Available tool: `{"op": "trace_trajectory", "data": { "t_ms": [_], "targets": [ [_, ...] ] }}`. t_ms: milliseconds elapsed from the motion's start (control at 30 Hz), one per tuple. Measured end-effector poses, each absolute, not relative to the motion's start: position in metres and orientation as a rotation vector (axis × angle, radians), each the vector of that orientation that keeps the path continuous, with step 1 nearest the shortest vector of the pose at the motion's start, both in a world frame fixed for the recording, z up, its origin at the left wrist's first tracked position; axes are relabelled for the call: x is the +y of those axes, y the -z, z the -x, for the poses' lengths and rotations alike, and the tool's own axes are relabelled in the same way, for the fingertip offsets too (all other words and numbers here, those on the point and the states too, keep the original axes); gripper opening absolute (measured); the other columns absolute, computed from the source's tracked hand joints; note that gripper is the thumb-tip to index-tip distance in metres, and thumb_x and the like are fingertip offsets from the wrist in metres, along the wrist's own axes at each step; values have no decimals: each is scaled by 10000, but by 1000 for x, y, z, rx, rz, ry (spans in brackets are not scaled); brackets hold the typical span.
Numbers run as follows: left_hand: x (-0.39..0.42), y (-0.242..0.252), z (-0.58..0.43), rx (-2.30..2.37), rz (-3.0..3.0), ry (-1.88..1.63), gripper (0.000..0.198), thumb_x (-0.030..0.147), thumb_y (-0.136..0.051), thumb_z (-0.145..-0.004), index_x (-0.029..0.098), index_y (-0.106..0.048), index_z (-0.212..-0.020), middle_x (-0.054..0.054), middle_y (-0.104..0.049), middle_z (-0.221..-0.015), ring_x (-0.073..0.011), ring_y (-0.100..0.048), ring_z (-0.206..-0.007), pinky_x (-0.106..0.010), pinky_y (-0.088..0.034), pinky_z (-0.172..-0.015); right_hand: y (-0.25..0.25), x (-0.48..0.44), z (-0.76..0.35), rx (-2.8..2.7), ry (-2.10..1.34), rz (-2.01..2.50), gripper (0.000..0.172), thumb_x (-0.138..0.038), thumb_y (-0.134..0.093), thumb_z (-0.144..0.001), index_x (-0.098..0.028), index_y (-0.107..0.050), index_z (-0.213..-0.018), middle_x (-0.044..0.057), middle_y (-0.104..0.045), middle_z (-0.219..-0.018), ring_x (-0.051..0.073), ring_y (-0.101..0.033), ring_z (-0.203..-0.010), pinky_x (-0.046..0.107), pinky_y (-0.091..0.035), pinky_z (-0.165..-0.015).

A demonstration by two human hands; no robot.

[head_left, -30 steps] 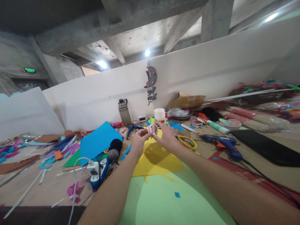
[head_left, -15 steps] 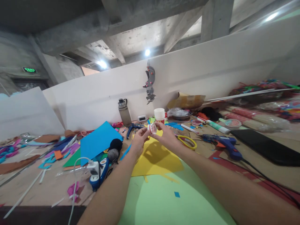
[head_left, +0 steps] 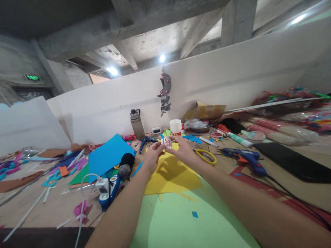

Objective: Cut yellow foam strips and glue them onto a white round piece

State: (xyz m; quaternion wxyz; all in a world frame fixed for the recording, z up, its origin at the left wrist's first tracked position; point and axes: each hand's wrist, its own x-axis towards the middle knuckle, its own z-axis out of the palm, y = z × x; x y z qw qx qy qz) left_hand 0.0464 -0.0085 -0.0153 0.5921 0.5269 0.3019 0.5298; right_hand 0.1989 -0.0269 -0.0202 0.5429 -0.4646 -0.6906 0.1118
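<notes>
A small round white item with red markings (head_left: 166, 142) is held up between both hands over the yellow sheet (head_left: 170, 175). The fingers of my left hand (head_left: 154, 155) grip its left side. On its right side, my right hand (head_left: 182, 148) pinches it from above and beside. What the item is exactly is too small to tell. Beneath the yellow sheet lies a light green sheet (head_left: 181, 220), with a little blue paper square (head_left: 194, 214) on it.
Behind the hands stand white paper cups (head_left: 175, 126) and a grey bottle (head_left: 137, 124). Yellow-handled scissors (head_left: 207, 156) and a blue glue gun (head_left: 248, 160) lie to the right. A power strip (head_left: 109, 193), yarn balls (head_left: 126, 166) and blue paper (head_left: 110, 155) are on the left.
The round item has tipped slightly and shifted a little left in the fingers. Both hands keep hold of it.
</notes>
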Motion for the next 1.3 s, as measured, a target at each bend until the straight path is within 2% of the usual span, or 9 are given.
{"op": "trace_trajectory", "data": {
  "t_ms": [167, 400, 600, 767, 1100, 1300],
  "targets": [
    [-8, 14, -46, 748, -1196, -1281, 341, 373, -844, -521, 153, -671, -716, -13, -612, -740, -83, -517, -659, -205, -397, -627, 20, -30, -198, -1615, -211, 1152, 411, -365, -695, -700, -229, -627, -1082, 82, -639, -1123, 293, -509, -1089, 444, -359, -932],
    [-11, 13, -48, 737, -1229, -1297, 350, 343, -850, -511, 152, -687, -754, -27, -641, -750, -102, -548, -672, -232, -413, -651, 21, -30, -199, -1607, -168, 1175, 396, -407, -684, -732, -224, -622, -1077, 89, -650, -1089, 289, -527, -1040, 426, -385, -882],
    [-11, 14, -48, 769, -1250, -1319, 310, 321, -843, -524, 153, -686, -731, -17, -641, -721, -97, -542, -646, -232, -400, -630, 22, -29, -199, -1610, -101, 1200, 413, -460, -665, -743, -226, -622, -1080, 107, -644, -1107, 304, -527, -1033, 451, -371, -895],
    [-9, 17, -48, 778, -1298, -1341, 296, 314, -835, -537, 154, -687, -737, -17, -653, -714, -97, -540, -629, -237, -394, -626, 22, -29, -199, -1614, -74, 1210, 429, -432, -673, -744, -209, -602, -1102, 120, -626, -1153, 311, -517, -1078, 462, -354, -928],
    [-6, 21, -47, 749, -1407, -1381, 258, 284, -816, -572, 151, -675, -743, -26, -669, -743, -134, -581, -705, -273, -434, -713, 23, -27, -200, -1647, -39, 1163, 405, -388, -666, -757, -213, -587, -1114, 116, -628, -1180, 307, -527, -1105, 446, -362, -917],
    [-10, 17, -49, 765, -1368, -1381, 278, 290, -828, -550, 150, -671, -732, -20, -665, -730, -115, -565, -676, -246, -414, -674, 23, -28, -199, -1641, -47, 1201, 415, -378, -669, -751, -204, -586, -1118, 113, -628, -1175, 309, -521, -1086, 442, -365, -915]
  ]
}}
